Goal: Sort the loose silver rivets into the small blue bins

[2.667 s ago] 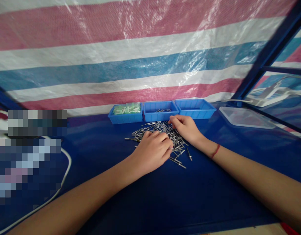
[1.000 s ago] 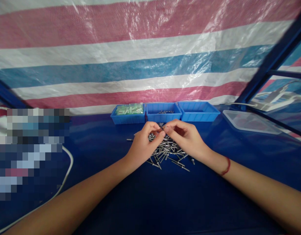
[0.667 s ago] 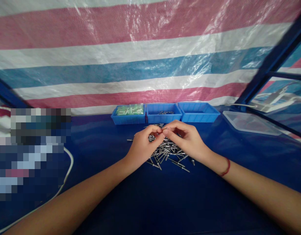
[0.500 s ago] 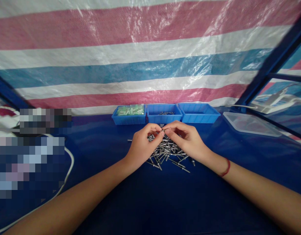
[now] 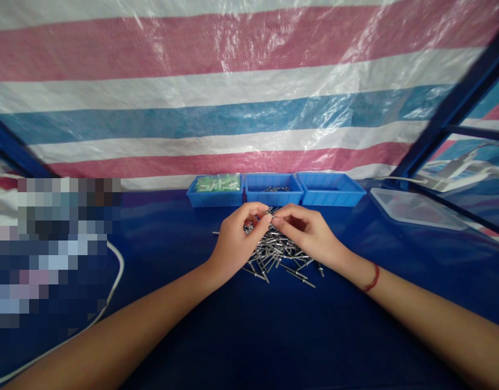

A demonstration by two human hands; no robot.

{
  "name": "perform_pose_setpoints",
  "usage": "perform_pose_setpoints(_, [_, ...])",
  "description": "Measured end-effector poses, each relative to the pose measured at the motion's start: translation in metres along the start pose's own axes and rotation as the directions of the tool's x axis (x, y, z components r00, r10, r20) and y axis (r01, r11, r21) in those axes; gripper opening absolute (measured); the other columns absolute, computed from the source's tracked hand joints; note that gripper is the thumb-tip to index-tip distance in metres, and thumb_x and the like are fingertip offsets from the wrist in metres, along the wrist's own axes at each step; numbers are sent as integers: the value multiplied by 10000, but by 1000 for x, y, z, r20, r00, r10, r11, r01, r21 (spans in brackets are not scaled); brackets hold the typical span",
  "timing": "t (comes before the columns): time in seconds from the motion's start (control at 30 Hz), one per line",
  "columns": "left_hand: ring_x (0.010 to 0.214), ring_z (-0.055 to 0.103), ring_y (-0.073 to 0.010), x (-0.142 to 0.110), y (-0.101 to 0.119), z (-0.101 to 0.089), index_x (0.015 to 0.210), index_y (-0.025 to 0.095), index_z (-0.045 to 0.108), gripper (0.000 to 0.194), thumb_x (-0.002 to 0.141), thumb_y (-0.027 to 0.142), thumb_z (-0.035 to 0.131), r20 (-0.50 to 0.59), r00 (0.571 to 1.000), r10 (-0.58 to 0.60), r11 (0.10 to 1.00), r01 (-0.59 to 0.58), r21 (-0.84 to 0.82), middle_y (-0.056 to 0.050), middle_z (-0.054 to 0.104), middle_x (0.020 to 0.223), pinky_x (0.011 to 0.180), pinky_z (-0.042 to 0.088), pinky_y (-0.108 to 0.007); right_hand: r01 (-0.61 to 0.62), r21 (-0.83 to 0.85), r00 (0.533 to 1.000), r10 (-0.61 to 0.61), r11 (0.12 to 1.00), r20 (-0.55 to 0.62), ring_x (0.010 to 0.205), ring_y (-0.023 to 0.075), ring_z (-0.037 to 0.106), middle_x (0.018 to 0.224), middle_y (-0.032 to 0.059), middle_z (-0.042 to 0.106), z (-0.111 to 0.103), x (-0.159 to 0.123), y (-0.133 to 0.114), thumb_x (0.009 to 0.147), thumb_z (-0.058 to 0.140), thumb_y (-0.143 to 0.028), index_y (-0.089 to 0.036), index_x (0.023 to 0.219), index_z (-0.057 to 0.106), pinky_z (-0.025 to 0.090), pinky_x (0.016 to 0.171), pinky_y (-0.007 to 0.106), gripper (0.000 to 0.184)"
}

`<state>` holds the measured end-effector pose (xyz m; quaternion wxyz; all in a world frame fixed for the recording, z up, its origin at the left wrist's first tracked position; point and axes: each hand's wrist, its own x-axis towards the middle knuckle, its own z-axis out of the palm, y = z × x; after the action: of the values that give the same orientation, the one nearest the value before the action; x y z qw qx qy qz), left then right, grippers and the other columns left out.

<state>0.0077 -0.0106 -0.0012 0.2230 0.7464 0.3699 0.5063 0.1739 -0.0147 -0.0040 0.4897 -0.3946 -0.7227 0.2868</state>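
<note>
My left hand and my right hand meet above a loose pile of metal blind rivets. Both are closed in a pinch, thumb against fingers. A thin metal piece, seemingly a blind rivet, runs between the two sets of fingertips, which cover most of it. Under the wrists and fingers, part of the pile is hidden. A few rivets lie loose along the pile's near edge, and a stubby one rests by my right wrist.
Three blue bins stand behind the pile: the left bin holds green-white pieces, the middle bin a few dark rivets. The right bin shows a bare floor. A clear plastic lid lies right; a white cable curves left.
Both hands stay nearly in place over the pile. The fingertips have shifted slightly around the thin metal piece, and the right index finger looks a little lower.
</note>
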Motion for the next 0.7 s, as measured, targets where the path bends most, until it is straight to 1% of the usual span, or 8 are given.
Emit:
perform_pose_setpoints(0.07, [702, 601, -125, 0, 0, 1, 1115, 164, 511, 283, 846, 239, 561, 12, 999, -53, 998, 53, -39, -14, 651, 791, 677, 469, -257, -4, -47, 998, 1, 999, -56, 661, 137, 559, 743, 30, 646, -3, 3, 4, 824, 580, -363, -168, 788, 659, 443, 619, 281, 214])
perform_pose_setpoints(0.13, [662, 588, -122, -1, 0, 2, 1193, 153, 442, 356, 866, 261, 529, 32, 995, -99, 992, 101, -76, -9, 635, 761, 641, 465, -257, -22, -111, 986, 3, 994, -168, 640, 137, 554, 726, 28, 650, -10, 10, 10, 831, 564, -384, -164, 792, 661, 435, 602, 273, 243])
perform_pose_setpoints(0.27, [614, 563, -113, -3, 0, 4, 1210, 158, 416, 343, 887, 253, 483, 103, 990, -96, 992, 104, -78, 16, 597, 696, 599, 452, -245, -98, -345, 931, -36, 934, -362, 594, 150, 555, 695, 45, 657, -30, 25, 28, 853, 524, -402, -140, 824, 678, 406, 567, 269, 305])
perform_pose_setpoints(0.33, [622, 571, -114, -3, 0, 4, 1192, 164, 432, 318, 884, 223, 480, 138, 989, -54, 996, 62, -61, 23, 590, 684, 601, 450, -241, -103, -522, 928, -106, 847, -356, 579, 159, 564, 674, 52, 656, -39, 30, 35, 863, 511, -383, -134, 852, 690, 393, 566, 273, 307])
perform_pose_setpoints(0.4, [636, 584, -115, -4, 1, 4, 1146, 169, 475, 267, 880, 194, 476, 169, 986, -10, 999, 15, -31, 21, 599, 688, 611, 453, -241, -75, -673, 942, -170, 736, -290, 574, 168, 571, 664, 56, 656, -45, 33, 40, 871, 500, -364, -139, 865, 697, 379, 566, 276, 298])
perform_pose_setpoints(0.47, [658, 597, -121, -4, 2, 4, 1095, 172, 519, 222, 876, 177, 477, 191, 981, 35, 999, -40, 21, 14, 618, 704, 632, 459, -250, -56, -750, 953, -188, 659, -236, 564, 170, 570, 654, 54, 652, -48, 33, 42, 874, 496, -364, -148, 866, 697, 363, 557, 275, 295])
perform_pose_setpoints(0.6, [735, 616, -135, -3, 4, 3, 998, 167, 583, 164, 847, 150, 521, 252, 951, 179, 968, -216, 128, -11, 663, 789, 709, 455, -278, -70, -747, 951, -182, 662, -250, 535, 159, 555, 624, 34, 626, -45, 30, 38, 882, 479, -393, -154, 905, 677, 350, 538, 262, 311])
perform_pose_setpoints(0.7, [822, 604, -159, -5, 8, 2, 890, 187, 633, 101, 849, 167, 542, 380, 889, 256, 907, -356, 224, -13, 671, 843, 769, 422, -309, -64, -703, 949, -175, 708, -263, 520, 150, 548, 606, 23, 612, -40, 26, 35, 889, 456, -378, -153, 917, 660, 354, 535, 255, 304])
